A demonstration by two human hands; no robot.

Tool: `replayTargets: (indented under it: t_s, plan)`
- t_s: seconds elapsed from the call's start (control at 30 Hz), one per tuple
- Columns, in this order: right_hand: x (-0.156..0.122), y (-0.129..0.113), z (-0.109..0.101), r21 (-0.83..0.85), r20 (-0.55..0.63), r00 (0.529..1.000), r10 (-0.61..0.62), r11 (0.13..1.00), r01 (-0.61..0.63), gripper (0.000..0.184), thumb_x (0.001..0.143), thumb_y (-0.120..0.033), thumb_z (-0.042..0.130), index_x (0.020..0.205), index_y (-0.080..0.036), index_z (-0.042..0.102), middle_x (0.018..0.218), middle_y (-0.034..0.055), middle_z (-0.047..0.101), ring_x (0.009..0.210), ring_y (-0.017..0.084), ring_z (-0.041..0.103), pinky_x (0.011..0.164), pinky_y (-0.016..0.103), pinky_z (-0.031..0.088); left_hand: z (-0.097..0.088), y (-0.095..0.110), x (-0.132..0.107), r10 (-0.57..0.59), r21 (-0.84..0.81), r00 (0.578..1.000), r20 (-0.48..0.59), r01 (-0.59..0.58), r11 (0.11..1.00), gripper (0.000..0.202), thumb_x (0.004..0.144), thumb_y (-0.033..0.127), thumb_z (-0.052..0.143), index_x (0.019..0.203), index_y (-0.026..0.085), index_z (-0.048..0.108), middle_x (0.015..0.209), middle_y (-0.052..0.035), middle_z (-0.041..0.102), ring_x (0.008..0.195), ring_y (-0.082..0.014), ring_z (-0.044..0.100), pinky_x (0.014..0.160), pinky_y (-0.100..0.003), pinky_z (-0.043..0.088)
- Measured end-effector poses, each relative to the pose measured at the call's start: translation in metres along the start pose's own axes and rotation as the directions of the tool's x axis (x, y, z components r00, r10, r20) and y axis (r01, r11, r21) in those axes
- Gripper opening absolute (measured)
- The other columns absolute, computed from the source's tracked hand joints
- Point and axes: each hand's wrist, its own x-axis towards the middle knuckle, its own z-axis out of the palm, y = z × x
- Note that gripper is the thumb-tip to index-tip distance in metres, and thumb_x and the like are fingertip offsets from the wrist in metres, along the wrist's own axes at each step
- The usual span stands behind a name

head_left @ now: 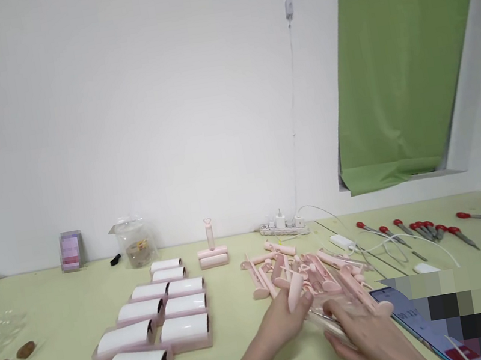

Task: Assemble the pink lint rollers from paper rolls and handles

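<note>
My left hand (283, 316) is closed around a pink plastic handle piece (295, 293), its rounded end sticking up past the thumb. Close beside it, my right hand (360, 331) grips a slim tool with a shiny metal part (328, 317); its exact kind is hard to make out. Both hands are at the near edge of a heap of loose pink plastic lint roller parts (282, 268), which includes handles and roller frames. A long pink frame (358, 289) lies just beyond my right fingers. The hands partly cover the near parts of the heap.
White lint rollers in pink covers (185, 328) stand in rows at left. An assembled pink roller (212, 251) is by the wall, near a power strip (283, 229). Several red-handled tools (422, 229), white cables and a phone (420, 322) lie at right.
</note>
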Motion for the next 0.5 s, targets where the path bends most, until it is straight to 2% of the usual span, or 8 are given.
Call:
replayTargets:
  t_s: [0.1,0.2,0.37,0.43,0.5]
  plan:
    - [-0.002,-0.002,0.007,0.064,-0.03,0.999,-0.013,0.998,0.015,0.036,0.073,-0.019,0.04,0.108,-0.024,0.045,0.075,0.0043,0.069,0.06,0.024,0.064,0.046,0.028,0.04,0.007,-0.003,-0.001,0.079,0.025,0.995,-0.068,-0.078,0.997,0.051,0.08,0.057,0.028,0.104,0.017,0.05,0.085,-0.0058,0.064,0.073,-0.0207,0.06,0.063,-0.029,0.044]
    - [-0.002,-0.002,0.007,0.177,0.024,0.992,-0.121,0.977,0.115,0.053,0.074,-0.017,0.041,0.125,-0.029,0.034,0.085,0.0034,0.068,0.064,0.022,0.064,0.049,0.027,0.042,0.006,-0.006,-0.012,0.137,0.164,0.981,-0.139,-0.114,0.98,0.045,0.084,0.052,0.022,0.103,0.02,0.048,0.081,-0.0046,0.064,0.066,-0.0194,0.059,0.057,-0.026,0.042]
    - [0.002,-0.002,-0.006,0.397,0.138,0.973,-0.183,0.911,0.115,0.065,0.064,-0.009,0.042,0.126,-0.028,0.037,0.067,-0.0005,0.066,0.059,0.018,0.06,0.052,0.024,0.042,0.0,0.002,-0.024,0.201,0.428,0.976,-0.078,-0.15,0.891,0.043,0.086,0.045,0.017,0.109,0.02,0.042,0.079,-0.0057,0.064,0.067,-0.0231,0.06,0.055,-0.027,0.039]
    - [0.002,0.007,-0.011,0.452,0.16,0.97,-0.182,0.887,0.093,0.064,0.062,-0.009,0.043,0.122,-0.028,0.043,0.065,-0.0007,0.065,0.059,0.018,0.059,0.054,0.024,0.042,-0.003,0.007,-0.024,0.187,0.491,0.98,-0.068,-0.131,0.862,0.044,0.086,0.045,0.013,0.108,0.02,0.043,0.08,-0.0067,0.065,0.069,-0.0242,0.061,0.055,-0.028,0.04]
    - [-0.001,0.022,-0.014,0.501,0.17,0.966,-0.194,0.861,0.085,0.057,0.06,-0.011,0.046,0.114,-0.03,0.051,0.07,-0.0005,0.065,0.063,0.018,0.059,0.056,0.024,0.042,-0.01,0.008,-0.024,0.159,0.583,0.987,-0.006,-0.125,0.803,0.046,0.085,0.048,0.016,0.1,0.02,0.049,0.078,-0.0083,0.065,0.069,-0.0256,0.061,0.056,-0.029,0.04]
